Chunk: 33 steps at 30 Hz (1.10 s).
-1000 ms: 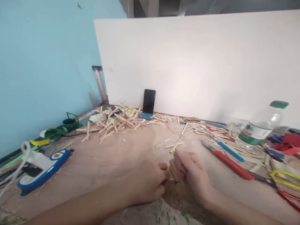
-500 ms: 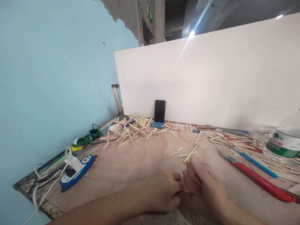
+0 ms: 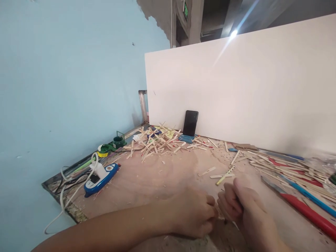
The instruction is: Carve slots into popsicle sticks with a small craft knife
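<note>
Near the table's front edge, my left hand [image 3: 195, 211] is closed with its knuckles up, and its fingertips are hidden. My right hand [image 3: 248, 206] is curled just to its right, thumb on top, with a narrow gap between the two. Below the right fingers peeks a sliver of a thin wooden stick [image 3: 234, 225], mostly covered by the hand. Whatever the left fingers pinch does not show. Just beyond the hands lie a yellowish notched strip [image 3: 222, 179] and two loose flat wooden sticks [image 3: 207, 171].
Wooden sticks are heaped [image 3: 157, 141] at the back, beside a phone [image 3: 190, 123] propped on a blue stand. On the right lie a red-handled knife [image 3: 304, 208], a blue pen-like tool [image 3: 307, 194] and more sticks. A blue-and-white power strip [image 3: 102, 180] with cables sits left.
The view has turned left, so the table things appear farther right. The hands stay close together, with the gap between them slightly wider.
</note>
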Each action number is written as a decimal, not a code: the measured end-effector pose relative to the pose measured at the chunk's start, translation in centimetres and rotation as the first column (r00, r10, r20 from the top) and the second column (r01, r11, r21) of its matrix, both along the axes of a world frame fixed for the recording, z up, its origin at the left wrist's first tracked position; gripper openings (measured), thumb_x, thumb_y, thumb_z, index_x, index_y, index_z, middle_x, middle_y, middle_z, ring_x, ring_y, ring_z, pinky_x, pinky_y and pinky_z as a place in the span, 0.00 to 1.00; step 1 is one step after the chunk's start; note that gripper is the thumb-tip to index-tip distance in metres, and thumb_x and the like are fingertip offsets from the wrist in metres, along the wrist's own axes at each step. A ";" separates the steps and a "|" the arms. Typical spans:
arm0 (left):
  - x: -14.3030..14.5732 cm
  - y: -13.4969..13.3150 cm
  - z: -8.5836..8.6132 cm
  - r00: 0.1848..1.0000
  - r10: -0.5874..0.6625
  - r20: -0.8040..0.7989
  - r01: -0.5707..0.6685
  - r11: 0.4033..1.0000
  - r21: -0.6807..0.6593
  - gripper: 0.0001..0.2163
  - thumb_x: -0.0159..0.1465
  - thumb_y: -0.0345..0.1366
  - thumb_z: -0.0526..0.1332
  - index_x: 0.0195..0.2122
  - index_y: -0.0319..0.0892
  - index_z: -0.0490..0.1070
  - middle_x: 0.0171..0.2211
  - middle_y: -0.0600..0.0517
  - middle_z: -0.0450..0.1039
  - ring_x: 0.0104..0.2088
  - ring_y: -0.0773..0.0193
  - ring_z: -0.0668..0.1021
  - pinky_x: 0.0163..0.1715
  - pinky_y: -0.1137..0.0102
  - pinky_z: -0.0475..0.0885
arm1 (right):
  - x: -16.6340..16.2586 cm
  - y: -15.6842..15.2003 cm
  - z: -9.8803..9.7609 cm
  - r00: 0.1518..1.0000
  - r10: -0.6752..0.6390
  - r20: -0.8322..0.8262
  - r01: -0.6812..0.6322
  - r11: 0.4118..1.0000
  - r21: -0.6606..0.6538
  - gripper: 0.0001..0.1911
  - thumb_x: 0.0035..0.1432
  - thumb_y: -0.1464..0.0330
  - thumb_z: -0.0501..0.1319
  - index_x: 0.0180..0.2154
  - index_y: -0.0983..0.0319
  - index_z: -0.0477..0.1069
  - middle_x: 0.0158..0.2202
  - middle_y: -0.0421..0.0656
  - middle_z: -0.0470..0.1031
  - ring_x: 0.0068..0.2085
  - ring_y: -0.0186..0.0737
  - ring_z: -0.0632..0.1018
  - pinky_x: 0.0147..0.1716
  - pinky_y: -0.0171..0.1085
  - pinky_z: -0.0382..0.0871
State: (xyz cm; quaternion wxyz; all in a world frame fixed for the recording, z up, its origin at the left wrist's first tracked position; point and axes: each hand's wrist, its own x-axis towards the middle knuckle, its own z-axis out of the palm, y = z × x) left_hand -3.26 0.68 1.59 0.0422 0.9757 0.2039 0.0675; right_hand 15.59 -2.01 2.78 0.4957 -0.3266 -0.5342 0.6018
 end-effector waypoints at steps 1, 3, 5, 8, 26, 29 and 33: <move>0.0 0.0 0.1 1.000 0.002 -0.010 -0.002 1.000 0.000 0.05 0.74 0.36 0.70 0.47 0.44 0.84 0.45 0.49 0.88 0.41 0.56 0.87 0.42 0.61 0.81 | 0.1 0.1 0.1 1.000 0.011 -0.009 -0.011 1.000 0.003 0.43 0.70 0.31 0.64 0.21 0.56 0.56 0.18 0.34 0.48 0.21 0.33 0.50 0.22 0.40 0.47; 0.0 -0.1 0.3 0.999 0.008 -0.031 -0.008 1.000 0.003 0.05 0.74 0.35 0.69 0.48 0.43 0.84 0.46 0.49 0.89 0.44 0.55 0.88 0.45 0.58 0.81 | 0.2 0.1 0.3 0.998 0.048 -0.031 -0.048 0.999 0.013 0.43 0.72 0.31 0.63 0.21 0.56 0.55 0.18 0.34 0.48 0.21 0.34 0.50 0.22 0.41 0.47; 0.0 -0.1 0.6 0.999 0.013 -0.048 -0.013 1.000 0.005 0.05 0.75 0.36 0.69 0.47 0.43 0.84 0.46 0.50 0.89 0.44 0.55 0.88 0.47 0.56 0.81 | 0.4 0.1 0.6 0.993 0.106 -0.044 -0.105 0.994 0.015 0.44 0.71 0.31 0.63 0.20 0.56 0.55 0.18 0.34 0.50 0.21 0.34 0.52 0.21 0.41 0.48; -0.1 -0.4 0.7 0.999 0.021 -0.041 -0.021 1.000 -0.002 0.04 0.76 0.36 0.68 0.43 0.45 0.83 0.45 0.49 0.90 0.44 0.54 0.88 0.49 0.55 0.80 | 0.5 -0.1 1.1 0.984 0.165 -0.064 -0.165 0.986 0.000 0.42 0.69 0.35 0.68 0.19 0.56 0.55 0.17 0.35 0.51 0.20 0.34 0.54 0.22 0.41 0.51; -1.0 -0.3 -0.8 0.985 0.076 0.155 -0.067 0.996 -0.064 0.09 0.73 0.29 0.65 0.34 0.42 0.81 0.36 0.50 0.83 0.38 0.57 0.83 0.42 0.61 0.74 | -0.7 0.0 2.8 0.986 -0.147 -0.074 0.146 0.989 -0.013 0.45 0.57 0.46 0.85 0.18 0.57 0.53 0.17 0.31 0.47 0.20 0.29 0.48 0.20 0.39 0.40; -0.9 -0.4 -0.8 0.984 0.088 0.154 -0.077 0.994 -0.071 0.10 0.73 0.29 0.65 0.33 0.42 0.80 0.34 0.49 0.81 0.37 0.56 0.83 0.41 0.61 0.74 | -0.9 -0.1 2.9 0.988 -0.146 -0.058 0.145 0.989 -0.010 0.47 0.62 0.45 0.82 0.18 0.57 0.49 0.17 0.32 0.46 0.20 0.29 0.48 0.20 0.39 0.41; -0.9 -0.4 -0.8 0.986 0.099 0.136 -0.086 0.992 -0.096 0.08 0.72 0.28 0.66 0.34 0.42 0.81 0.36 0.49 0.82 0.38 0.56 0.83 0.42 0.61 0.76 | -1.4 0.0 3.0 0.987 -0.155 -0.046 0.155 0.988 0.008 0.49 0.62 0.40 0.80 0.19 0.57 0.47 0.17 0.31 0.44 0.20 0.29 0.47 0.20 0.40 0.44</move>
